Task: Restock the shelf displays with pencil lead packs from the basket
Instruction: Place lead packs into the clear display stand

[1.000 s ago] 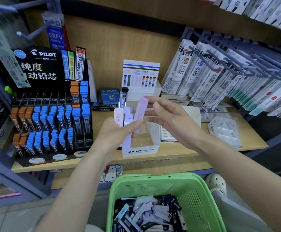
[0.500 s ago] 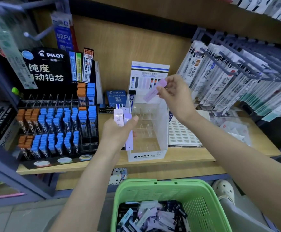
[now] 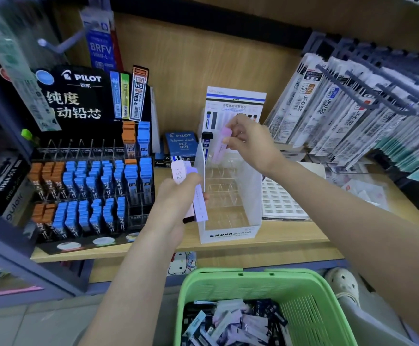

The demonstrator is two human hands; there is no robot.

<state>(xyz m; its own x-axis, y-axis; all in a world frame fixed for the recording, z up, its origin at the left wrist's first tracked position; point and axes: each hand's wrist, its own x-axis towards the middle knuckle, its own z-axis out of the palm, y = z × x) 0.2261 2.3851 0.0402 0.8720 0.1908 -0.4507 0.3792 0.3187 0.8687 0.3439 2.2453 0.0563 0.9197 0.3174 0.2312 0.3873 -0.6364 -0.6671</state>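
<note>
A white MONO display box (image 3: 230,233) with clear plastic dividers stands on the wooden shelf (image 3: 290,236). My right hand (image 3: 249,141) pinches a pale pink lead pack (image 3: 220,146) by its top, its lower end down in the back left of the box. One black lead pack (image 3: 206,142) stands in the box's rear corner. My left hand (image 3: 176,203) grips a small bunch of pink and lilac lead packs (image 3: 198,196) just left of the box. Below, a green basket (image 3: 203,285) holds several more packs (image 3: 235,323).
A black PILOT rack (image 3: 91,186) with several blue and orange lead cases fills the shelf's left. Hanging refill packets (image 3: 340,108) crowd the right on hooks. A white gridded tray (image 3: 280,201) lies right of the box. A shoe (image 3: 341,283) shows beside the basket.
My right hand has carried the pink pack from my left hand up and back, then lowered it upright into the rear of the box. My left hand keeps its bunch.
</note>
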